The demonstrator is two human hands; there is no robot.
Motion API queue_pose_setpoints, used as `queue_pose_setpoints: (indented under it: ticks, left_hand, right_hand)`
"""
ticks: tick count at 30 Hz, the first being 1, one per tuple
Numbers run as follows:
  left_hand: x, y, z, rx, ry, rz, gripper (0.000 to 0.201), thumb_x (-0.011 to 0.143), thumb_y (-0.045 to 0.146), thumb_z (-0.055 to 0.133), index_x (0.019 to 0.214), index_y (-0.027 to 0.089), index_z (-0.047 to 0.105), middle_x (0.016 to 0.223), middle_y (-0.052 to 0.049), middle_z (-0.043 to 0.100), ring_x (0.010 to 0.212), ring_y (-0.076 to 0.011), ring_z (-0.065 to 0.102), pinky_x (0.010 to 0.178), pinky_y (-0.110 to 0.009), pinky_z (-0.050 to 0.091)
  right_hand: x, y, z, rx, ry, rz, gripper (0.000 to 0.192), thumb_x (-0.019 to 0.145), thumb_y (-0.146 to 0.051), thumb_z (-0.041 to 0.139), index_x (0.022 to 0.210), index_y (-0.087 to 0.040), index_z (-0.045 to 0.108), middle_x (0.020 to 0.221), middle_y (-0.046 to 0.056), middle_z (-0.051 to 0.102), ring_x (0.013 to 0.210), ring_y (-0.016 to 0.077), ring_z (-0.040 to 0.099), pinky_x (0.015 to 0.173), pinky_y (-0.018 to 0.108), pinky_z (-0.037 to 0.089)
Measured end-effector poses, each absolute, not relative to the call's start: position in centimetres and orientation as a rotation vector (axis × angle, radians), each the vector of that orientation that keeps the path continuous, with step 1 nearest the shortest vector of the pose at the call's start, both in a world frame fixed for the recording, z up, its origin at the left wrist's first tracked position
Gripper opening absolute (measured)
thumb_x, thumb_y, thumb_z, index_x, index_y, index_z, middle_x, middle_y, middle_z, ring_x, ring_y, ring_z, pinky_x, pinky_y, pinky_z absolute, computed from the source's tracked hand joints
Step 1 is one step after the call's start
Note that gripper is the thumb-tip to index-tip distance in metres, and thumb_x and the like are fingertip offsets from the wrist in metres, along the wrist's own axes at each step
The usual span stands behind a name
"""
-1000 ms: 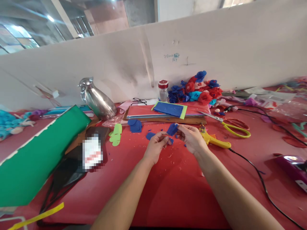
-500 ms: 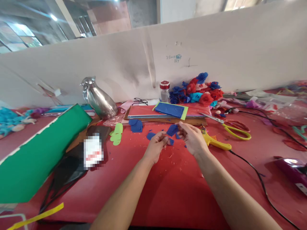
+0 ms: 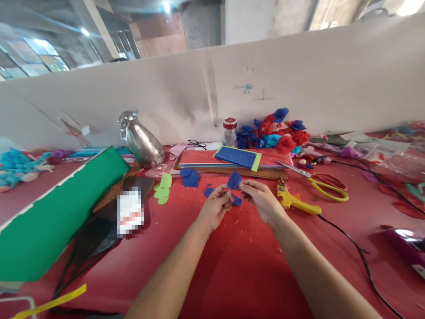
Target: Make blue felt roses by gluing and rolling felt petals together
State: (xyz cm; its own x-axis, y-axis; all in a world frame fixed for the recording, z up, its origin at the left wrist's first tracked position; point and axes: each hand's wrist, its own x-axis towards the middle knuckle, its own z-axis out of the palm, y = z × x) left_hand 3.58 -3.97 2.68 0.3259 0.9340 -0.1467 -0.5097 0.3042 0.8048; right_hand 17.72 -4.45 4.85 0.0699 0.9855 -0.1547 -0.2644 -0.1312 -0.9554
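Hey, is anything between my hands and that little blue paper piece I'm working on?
Nothing visible: the left hand and right hand both pinch the blue paper piece directly, above the red table. The glue gun lies off to the right.

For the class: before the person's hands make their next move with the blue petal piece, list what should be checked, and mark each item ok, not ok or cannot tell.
1. Blue petal piece pinched between both hands: ok; left hand and right hand meet at it.
2. Piece lifted above the red table cover: ok.
3. Spare blue petals near the left hand: ok.
4. Yellow glue gun close to the right hand: ok, lying just beside it.
5. Glue gun hot: cannot tell.
6. Scissors away from the hands: ok, they lie beyond the glue gun.
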Motion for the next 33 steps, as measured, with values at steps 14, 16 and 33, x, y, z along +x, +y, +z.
queue_pose_setpoints:
  ticks: [14, 16, 33]
  left_hand:
    - [3.5, -3.9, 2.7, 0.697, 0.773, 1.109, 0.029, 0.064, 0.025, 0.080, 0.083, 0.016, 0.059, 0.058, 0.005, 0.054, 0.049, -0.0035, 0.041, 0.053, -0.016, 0.036]
    - [3.6, -4.0, 2.6, 0.701, 0.770, 1.113, 0.030, 0.063, 0.025, 0.080, 0.083, 0.016, 0.059, 0.058, 0.005, 0.056, 0.048, -0.0034, 0.041, 0.053, -0.016, 0.035]
    - [3.9, -4.1, 2.4, 0.798, 0.826, 1.150, 0.033, 0.062, 0.034, 0.081, 0.082, 0.015, 0.063, 0.060, 0.002, 0.059, 0.053, -0.0068, 0.048, 0.054, -0.020, 0.034]
  right_hand:
    - [16.9, -5.0, 5.0, -1.217, -0.958, 1.278, 0.028, 0.052, -0.036, 0.074, 0.071, -0.017, 0.067, 0.060, -0.002, 0.062, 0.054, 0.0096, 0.048, 0.055, 0.026, 0.036]
    - [16.7, -5.0, 5.0, -1.237, -0.950, 1.240, 0.027, 0.052, -0.036, 0.073, 0.070, -0.017, 0.066, 0.058, -0.002, 0.061, 0.053, 0.0099, 0.049, 0.054, 0.025, 0.036]
    - [15.8, -5.6, 5.2, -1.234, -0.929, 1.195, 0.016, 0.055, -0.034, 0.068, 0.057, -0.018, 0.064, 0.052, 0.000, 0.060, 0.052, 0.0111, 0.049, 0.053, 0.026, 0.039]
